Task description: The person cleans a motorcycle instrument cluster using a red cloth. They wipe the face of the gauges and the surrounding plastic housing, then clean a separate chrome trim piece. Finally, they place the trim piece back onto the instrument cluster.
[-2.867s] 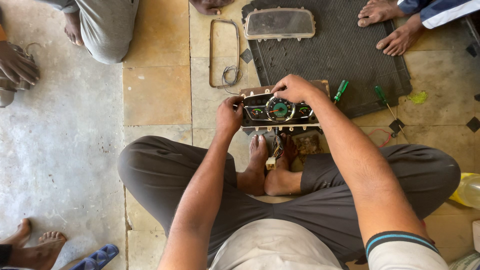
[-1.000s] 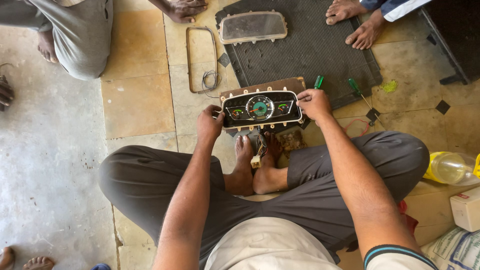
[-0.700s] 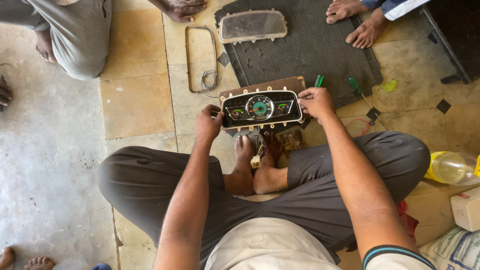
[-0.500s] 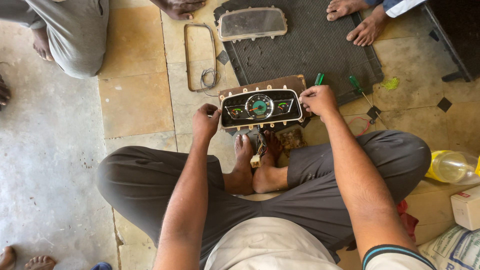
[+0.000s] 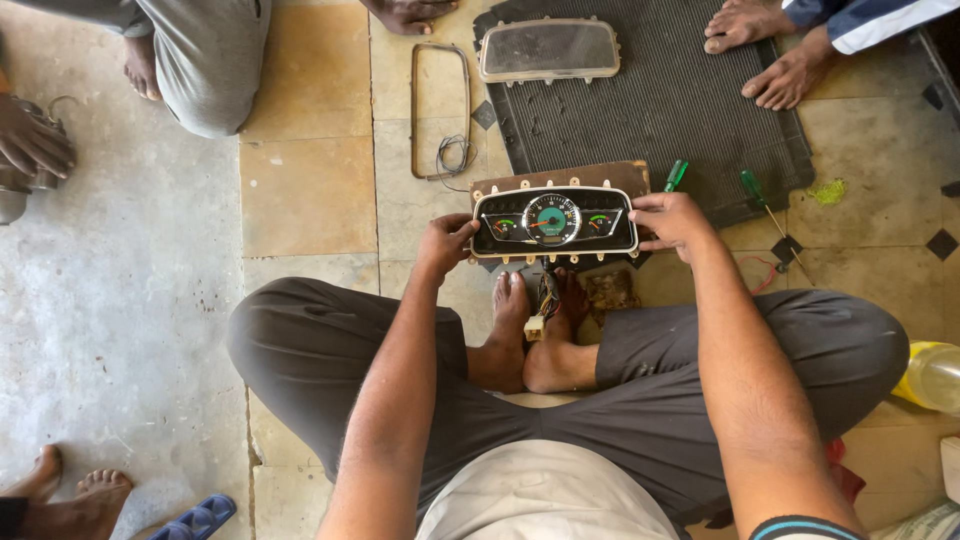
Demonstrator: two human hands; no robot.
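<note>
The left hand curls its fingers around the left end of a gauge panel, and the right hand grips the right end the same way, fingers closed on the rim. The panel is held just above the person's crossed bare feet, a bundle of wires hanging from its underside. The floor is yellowish tile beside grey concrete. Beyond the panel, a dark ribbed mat carries a clear lens cover near its far left corner; two green-handled screwdrivers lie at its near edge.
</note>
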